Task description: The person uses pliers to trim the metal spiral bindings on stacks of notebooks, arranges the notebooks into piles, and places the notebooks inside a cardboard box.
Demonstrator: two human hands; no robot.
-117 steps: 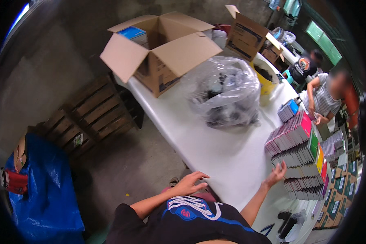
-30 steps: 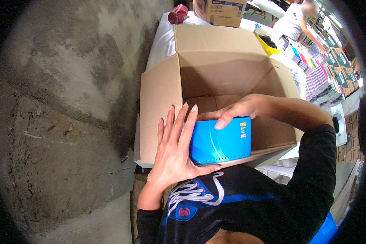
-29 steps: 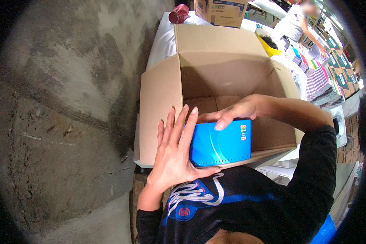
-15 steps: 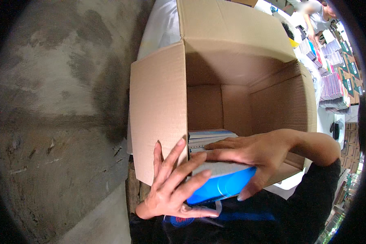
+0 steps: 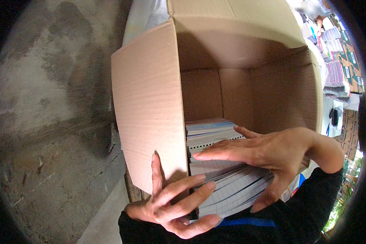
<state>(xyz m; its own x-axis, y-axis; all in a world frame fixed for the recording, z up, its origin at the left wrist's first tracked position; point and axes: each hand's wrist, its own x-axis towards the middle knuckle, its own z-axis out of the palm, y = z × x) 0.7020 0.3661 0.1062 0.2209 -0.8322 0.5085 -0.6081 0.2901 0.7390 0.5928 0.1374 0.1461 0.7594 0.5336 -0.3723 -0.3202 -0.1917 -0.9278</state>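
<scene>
A stack of notebooks [image 5: 236, 191] sits in the near part of an open cardboard box [image 5: 248, 28]. Pale page edges, some bowed and fanned out, face up, and a row of binding holes shows further in. Over the stack lies my right hand [image 5: 268, 154], fingers stretched out and apart, its thumb against the fanned pages. My left hand [image 5: 179, 203] is open, too, with one finger along the left flap [image 5: 148, 101] and the others spread at the notebooks' left end. The hands' undersides are hidden.
A rough concrete wall [image 5: 49, 122] runs along the left. At the far right are stacked books [image 5: 333, 77], printed cartons [image 5: 350, 61] and another person's arm [image 5: 319, 25]. Brown boxes [image 5: 349, 126] stand below them. The box's far wall is visible behind the stack.
The blue cover between my hands has gone from sight, and fanned white pages show there now. My right hand has shifted slightly right. The box appears larger and higher in view.
</scene>
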